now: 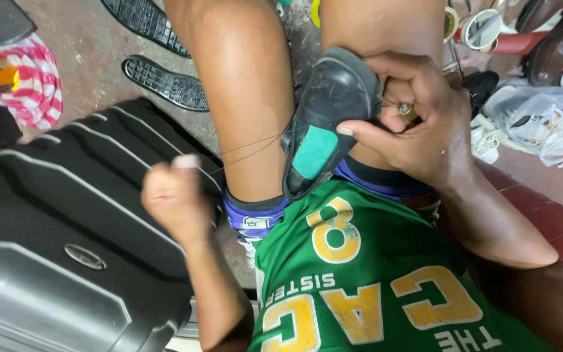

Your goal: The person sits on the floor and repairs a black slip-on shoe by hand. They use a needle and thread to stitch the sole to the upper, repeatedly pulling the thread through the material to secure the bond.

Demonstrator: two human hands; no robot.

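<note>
A black shoe point(333, 98) with a teal insole patch point(314, 153) is wedged between my bare knees, sole side up. My right hand point(418, 120) grips the shoe's edge, thumb on its rim, and pinches a small metal-tipped tool point(406, 111) against it. My left hand point(176, 195) is a closed fist out to the left, pulling a thin dark thread point(255, 146) taut from the shoe across my left thigh.
A black hard-shell suitcase point(66, 228) lies at the left. Two loose black shoe soles point(164, 81) rest on the concrete floor above it. A red-and-white striped cloth point(34, 85) is at far left. A plastic bag point(542, 120) and shoes clutter the right.
</note>
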